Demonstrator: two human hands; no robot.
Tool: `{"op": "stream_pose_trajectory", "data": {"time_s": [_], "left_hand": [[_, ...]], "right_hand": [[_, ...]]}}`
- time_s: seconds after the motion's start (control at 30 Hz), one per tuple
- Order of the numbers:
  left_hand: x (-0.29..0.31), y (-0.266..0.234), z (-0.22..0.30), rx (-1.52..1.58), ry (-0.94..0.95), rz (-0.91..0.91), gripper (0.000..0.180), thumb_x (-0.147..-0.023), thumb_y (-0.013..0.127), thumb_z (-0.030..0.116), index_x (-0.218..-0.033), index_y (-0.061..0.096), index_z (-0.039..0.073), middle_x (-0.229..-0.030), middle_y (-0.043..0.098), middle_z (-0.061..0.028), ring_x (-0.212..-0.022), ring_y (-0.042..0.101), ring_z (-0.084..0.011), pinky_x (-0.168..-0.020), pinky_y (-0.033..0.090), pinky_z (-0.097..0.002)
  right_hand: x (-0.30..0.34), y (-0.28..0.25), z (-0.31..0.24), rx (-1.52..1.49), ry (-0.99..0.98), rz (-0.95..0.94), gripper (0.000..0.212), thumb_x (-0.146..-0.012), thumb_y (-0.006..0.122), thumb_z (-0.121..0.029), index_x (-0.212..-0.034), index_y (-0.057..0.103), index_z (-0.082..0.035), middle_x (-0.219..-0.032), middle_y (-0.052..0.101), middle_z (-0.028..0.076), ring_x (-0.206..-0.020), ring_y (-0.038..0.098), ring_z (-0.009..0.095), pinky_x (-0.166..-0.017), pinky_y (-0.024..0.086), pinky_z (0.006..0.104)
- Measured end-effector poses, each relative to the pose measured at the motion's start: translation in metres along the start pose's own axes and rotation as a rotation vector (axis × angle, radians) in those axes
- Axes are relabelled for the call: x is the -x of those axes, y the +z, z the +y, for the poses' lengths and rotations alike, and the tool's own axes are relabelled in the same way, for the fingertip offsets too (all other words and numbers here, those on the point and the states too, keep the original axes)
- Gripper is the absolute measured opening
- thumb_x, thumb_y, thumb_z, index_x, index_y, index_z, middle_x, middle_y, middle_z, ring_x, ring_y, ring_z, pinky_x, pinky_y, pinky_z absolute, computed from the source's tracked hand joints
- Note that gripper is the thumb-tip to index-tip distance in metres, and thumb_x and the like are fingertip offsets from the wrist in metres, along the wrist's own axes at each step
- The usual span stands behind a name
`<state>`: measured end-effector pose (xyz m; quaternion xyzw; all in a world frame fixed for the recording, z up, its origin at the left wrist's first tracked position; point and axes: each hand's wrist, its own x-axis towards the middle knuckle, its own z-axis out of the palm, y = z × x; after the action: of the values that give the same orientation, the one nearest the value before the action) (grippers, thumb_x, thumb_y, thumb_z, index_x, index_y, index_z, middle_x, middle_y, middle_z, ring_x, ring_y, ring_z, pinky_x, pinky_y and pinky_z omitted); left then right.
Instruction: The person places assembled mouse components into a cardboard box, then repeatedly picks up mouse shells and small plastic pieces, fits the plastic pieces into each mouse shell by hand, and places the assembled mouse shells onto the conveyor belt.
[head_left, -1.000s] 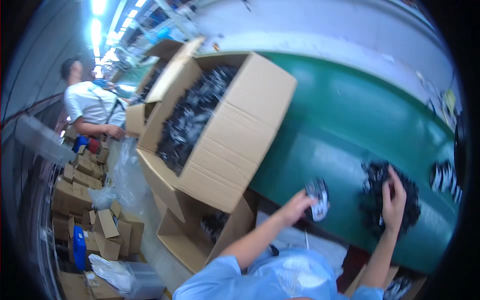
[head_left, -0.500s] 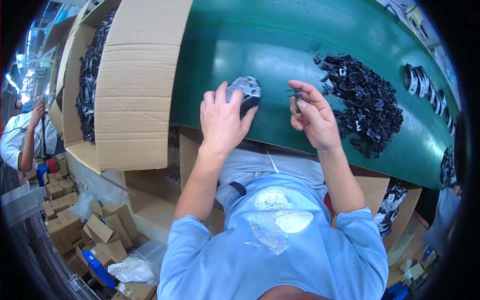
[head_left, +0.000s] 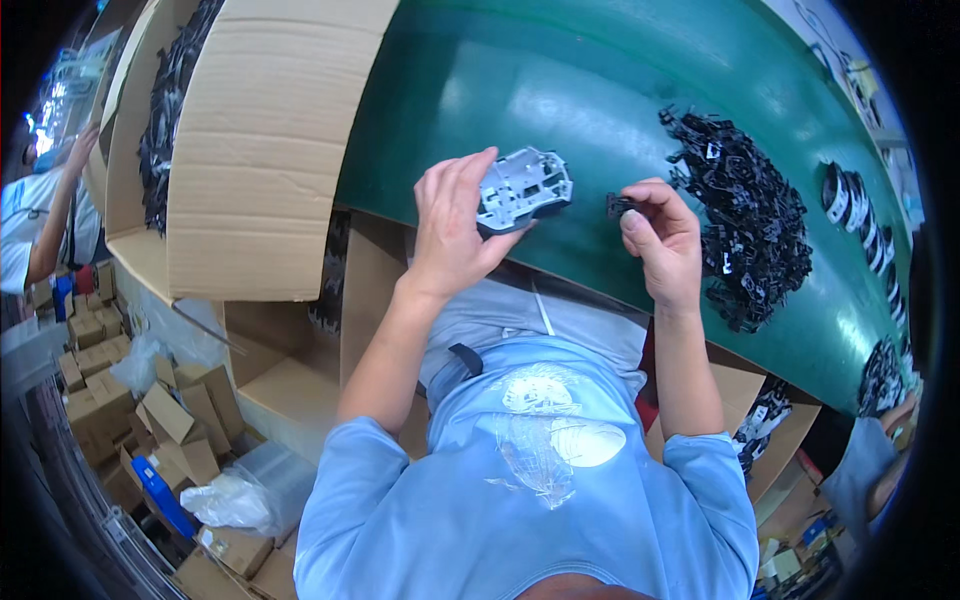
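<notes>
A grey molded plastic housing (head_left: 524,186) with cut-outs and a dark underside is gripped at its left edge by my left hand (head_left: 452,215), thumb below and fingers above. My right hand (head_left: 665,238) pinches a small black plastic clip (head_left: 618,205) between thumb and fingers. The clip is held to the right of the housing, apart from it. Beyond my right hand lies a heap of black plastic clips (head_left: 755,220) on the green worktable (head_left: 590,70).
A tall open cardboard box (head_left: 270,150) holding dark parts stands at the left. Curved black-and-white parts (head_left: 850,205) line the table's far right. Below, an open box (head_left: 290,350) sits under the table edge; cartons (head_left: 180,420) cover the left floor. A co-worker's arm (head_left: 65,200) shows far left.
My left hand has turned the housing so its grey cut-out face shows more fully. My right hand has moved slightly right and down, and the clip it holds has turned.
</notes>
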<state>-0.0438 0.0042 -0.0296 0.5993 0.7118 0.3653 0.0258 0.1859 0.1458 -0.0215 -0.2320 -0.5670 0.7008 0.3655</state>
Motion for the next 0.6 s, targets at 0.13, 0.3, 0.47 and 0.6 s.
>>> {"op": "stream_pose_trajectory", "data": {"time_s": [0.13,0.3,0.47,0.6], "left_hand": [[0.006,0.006,0.003,0.021,0.016,0.043,0.095,-0.069,0.097,0.022,-0.149,0.050,0.002,-0.135,0.062,-0.0172,-0.122,0.055,-0.0378,-0.107,0.041,-0.0485],[0.011,0.013,0.001,0.061,0.057,0.086,0.101,-0.065,0.097,0.017,-0.151,0.046,0.003,-0.136,0.063,-0.0161,-0.121,0.055,-0.0374,-0.107,0.043,-0.0479],[0.011,0.018,-0.005,0.128,0.055,0.097,0.103,-0.063,0.097,0.017,-0.152,0.046,0.004,-0.134,0.068,-0.0120,-0.119,0.056,-0.0349,-0.106,0.044,-0.0454],[0.011,0.018,-0.005,0.137,0.054,0.101,0.103,-0.063,0.097,0.018,-0.152,0.047,0.005,-0.133,0.071,-0.0098,-0.116,0.059,-0.0320,-0.104,0.045,-0.0439]], "right_hand": [[-0.007,0.004,-0.002,0.218,-0.058,-0.041,0.020,-0.091,0.080,-0.003,-0.111,0.075,0.000,-0.102,0.065,0.001,-0.087,0.056,0.009,-0.078,0.046,0.0238],[-0.031,0.012,-0.019,0.582,-0.052,-0.139,0.022,-0.088,0.083,-0.009,-0.109,0.079,-0.004,-0.087,0.070,0.002,-0.074,0.058,0.012,-0.073,0.048,0.0263],[-0.056,0.020,-0.021,0.887,-0.340,-0.333,0.023,-0.084,0.085,-0.014,-0.105,0.081,-0.006,-0.088,0.077,0.008,-0.076,0.067,0.023,-0.073,0.053,0.0341],[-0.064,0.024,-0.021,1.059,-0.367,-0.522,0.022,-0.083,0.084,-0.018,-0.103,0.081,-0.009,-0.093,0.077,0.008,-0.083,0.069,0.028,-0.074,0.056,0.0394]]}}
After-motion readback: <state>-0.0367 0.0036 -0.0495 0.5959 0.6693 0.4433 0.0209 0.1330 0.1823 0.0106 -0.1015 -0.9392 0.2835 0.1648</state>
